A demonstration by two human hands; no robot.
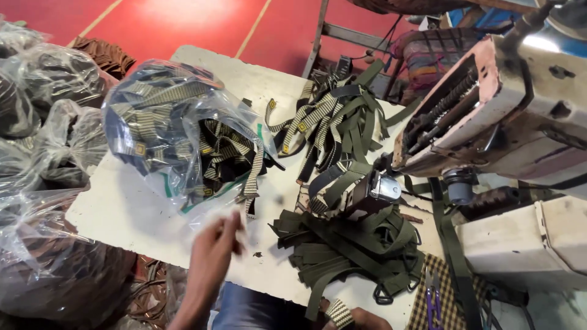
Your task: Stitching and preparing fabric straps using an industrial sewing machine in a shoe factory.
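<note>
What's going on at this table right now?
A person sits at a white worktable beside an industrial sewing machine. Their left hand reaches toward a clear plastic bag stuffed with striped webbing pieces. Their right hand, barely in view, holds a striped strap near a pile of olive-green straps.

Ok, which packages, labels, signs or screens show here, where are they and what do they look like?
Clear plastic bag: on the white table, left of centre, bulging with striped straps.
More clear bags: left edge, off the table, dark contents.
Small yellow square labels: on striped straps at table centre.
No signs or screens.
</note>
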